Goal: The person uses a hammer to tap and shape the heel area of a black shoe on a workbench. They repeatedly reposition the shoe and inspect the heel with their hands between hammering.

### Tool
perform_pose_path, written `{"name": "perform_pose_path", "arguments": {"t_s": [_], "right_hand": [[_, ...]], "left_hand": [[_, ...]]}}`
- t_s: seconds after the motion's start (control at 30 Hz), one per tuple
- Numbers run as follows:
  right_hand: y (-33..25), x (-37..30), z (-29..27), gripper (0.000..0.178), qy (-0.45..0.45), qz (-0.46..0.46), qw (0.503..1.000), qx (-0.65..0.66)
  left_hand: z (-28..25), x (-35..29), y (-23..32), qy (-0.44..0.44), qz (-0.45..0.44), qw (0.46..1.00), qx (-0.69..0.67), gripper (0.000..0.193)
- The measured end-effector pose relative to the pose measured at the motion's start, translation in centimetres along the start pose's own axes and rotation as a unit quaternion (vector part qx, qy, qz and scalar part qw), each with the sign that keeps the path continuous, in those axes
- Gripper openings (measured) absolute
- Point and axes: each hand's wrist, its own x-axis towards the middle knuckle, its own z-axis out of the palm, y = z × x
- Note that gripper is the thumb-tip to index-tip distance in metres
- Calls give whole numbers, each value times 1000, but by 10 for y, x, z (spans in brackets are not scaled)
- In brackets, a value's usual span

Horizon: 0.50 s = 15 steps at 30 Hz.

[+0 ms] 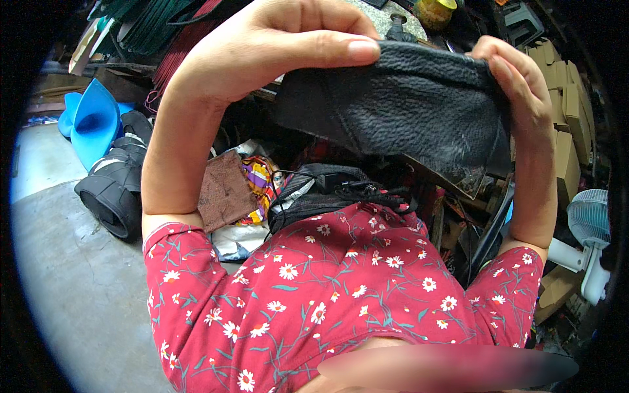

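One black leather-like piece point(406, 108), raised in front of one red floral shirt point(314, 281).
Fingers closed on it, the left hand point(295, 36) pinches its upper edge, the right hand point(523, 82) its upper right corner.

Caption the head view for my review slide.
Left hand and right hand hold up a black leather-like piece by its upper edge.

I noted the sheet point(406, 105) between my left hand point(298, 42) and right hand point(526, 82), cartons point(569, 160) and a fan point(590, 219) to my right, floor point(85, 295) to my left.
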Motion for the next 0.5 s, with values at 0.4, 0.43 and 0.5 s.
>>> {"name": "perform_pose_path", "arguments": {"t_s": [0.4, 0.43, 0.5], "right_hand": [[68, 12, 5, 27, 5, 3, 908, -418], [60, 11, 6, 26, 2, -8, 943, -332], [43, 5, 6, 26, -18, 13, 968, -251]], "left_hand": [[13, 53, -88, 12, -1, 977, 213, 32], [15, 51, -77, 24, 7, 988, 152, 32], [13, 42, -53, -27, -42, 992, 118, 32]]}}
